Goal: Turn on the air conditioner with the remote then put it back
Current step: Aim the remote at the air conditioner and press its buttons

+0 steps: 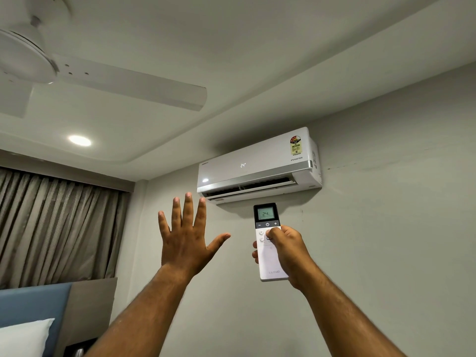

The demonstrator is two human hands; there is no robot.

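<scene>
Grey-green paint is covering the wall (386,240) and the stepped ceiling (231,47), which are taking up most of the view. A white ceiling fan (123,86) is hanging at upper left, with a round recessed light (79,140) glowing below it. Pleated beige curtains (51,228) are filling the left side, and under them a blue padded headboard (33,302) and a white pillow (23,336) are showing at the corner.

High on the wall, the white split air conditioner (257,163) is displaying 24 on its front panel, and its louvre is standing slightly open along the bottom edge. Judging from that lit reading, the unit is already responding, so the switching-on part is looking done or very nearly so.

Below and left of the unit, the left hand (188,238) is reaching up with its fingers spread wide, palm toward the wall, gripping nothing.

Just beneath the unit, the right hand (288,256) is wrapping around the lower body of the white remote (268,243), with the thumb pressing on the buttons under the power key. The remote is pointing upward at the unit, and its small screen is also reading 24.

What is remaining is putting the remote back; its resting place is not appearing in view.
</scene>
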